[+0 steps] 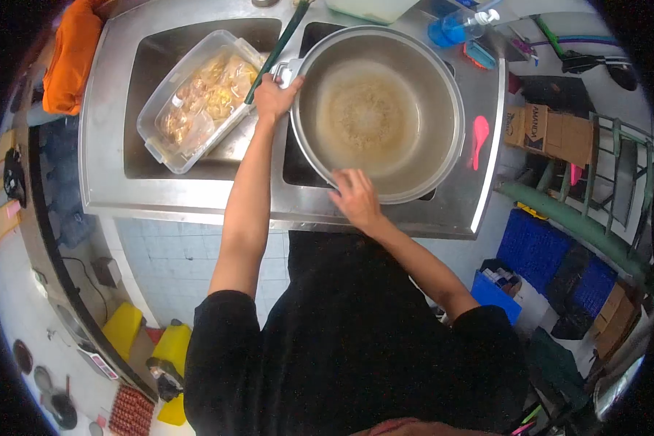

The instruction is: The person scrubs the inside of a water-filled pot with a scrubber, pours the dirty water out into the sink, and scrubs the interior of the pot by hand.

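Note:
A large round metal pot point(447, 109) sits over the right sink basin, with a little cloudy brownish liquid on its bottom. My left hand point(275, 99) grips it by the side handle point(287, 70) at its left. At the near rim, my right hand point(356, 198) has its fingers hooked over the edge. Beside my left hand, a dark green hose point(277, 52) slants down towards a clear plastic tub point(152, 120). The tub stands tilted in the left basin and holds several clear bags of yellowish food.
A pink spoon-shaped utensil point(479, 142) lies right of the pot. Behind are a blue liquid bottle point(447, 30), a brush point(479, 54) and a pale container point(370, 7). Orange cloth point(73, 58) hangs at the left. Cardboard boxes point(552, 134) and a green metal frame point(581, 211) stand right.

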The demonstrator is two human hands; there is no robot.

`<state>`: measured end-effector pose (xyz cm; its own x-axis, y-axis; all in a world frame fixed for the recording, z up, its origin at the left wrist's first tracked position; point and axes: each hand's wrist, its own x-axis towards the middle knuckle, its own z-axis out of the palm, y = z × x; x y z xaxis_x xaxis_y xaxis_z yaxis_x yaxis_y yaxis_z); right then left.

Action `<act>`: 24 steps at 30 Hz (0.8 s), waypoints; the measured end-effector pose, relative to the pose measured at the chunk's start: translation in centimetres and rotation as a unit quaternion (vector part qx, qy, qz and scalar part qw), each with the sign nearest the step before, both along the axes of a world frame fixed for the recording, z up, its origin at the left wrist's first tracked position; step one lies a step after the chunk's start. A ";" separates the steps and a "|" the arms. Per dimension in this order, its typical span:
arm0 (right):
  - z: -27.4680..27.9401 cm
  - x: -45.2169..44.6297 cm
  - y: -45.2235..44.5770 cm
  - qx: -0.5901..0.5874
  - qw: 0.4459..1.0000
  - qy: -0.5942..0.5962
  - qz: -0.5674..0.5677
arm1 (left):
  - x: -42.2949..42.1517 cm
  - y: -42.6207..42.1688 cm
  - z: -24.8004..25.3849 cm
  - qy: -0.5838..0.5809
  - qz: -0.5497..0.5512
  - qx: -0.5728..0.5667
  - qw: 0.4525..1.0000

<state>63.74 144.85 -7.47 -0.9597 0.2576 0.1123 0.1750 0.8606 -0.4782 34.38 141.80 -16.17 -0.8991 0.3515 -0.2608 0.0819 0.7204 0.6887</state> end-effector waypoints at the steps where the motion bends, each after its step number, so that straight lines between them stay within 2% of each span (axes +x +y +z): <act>1: -0.6 0.5 0.4 -0.020 1.000 -0.018 -0.009 | 0.0 0.1 -0.1 0.001 0.003 -0.003 1.000; 6: -3.7 1.1 0.2 -0.051 0.996 -0.068 0.004 | 0.0 0.0 -0.2 0.005 0.001 0.001 1.000; 13: -1.5 -2.1 -0.2 -0.026 0.991 -0.131 -0.021 | 0.2 0.0 0.5 0.004 0.005 0.016 1.000; 16: -2.0 -3.0 -0.2 0.012 0.988 -0.151 0.002 | 0.3 0.0 1.2 -0.010 0.012 0.007 1.000; 18: -2.7 -3.1 -0.1 0.035 0.993 -0.109 0.019 | 0.2 0.0 -0.8 0.027 0.014 0.033 0.999; 22: -3.8 -4.1 0.0 0.068 0.995 -0.051 0.042 | 0.3 -0.2 -0.4 0.034 0.012 0.035 0.999; 24: -3.3 -5.0 -0.3 0.072 0.992 -0.102 0.006 | 0.2 -0.2 -0.7 0.032 0.007 0.042 0.999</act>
<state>58.70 144.54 -10.80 -0.9693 0.2410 -0.0489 0.2442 0.9204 -0.3053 34.62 141.60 -16.89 -0.9177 0.3576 -0.1732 0.1180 0.6614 0.7407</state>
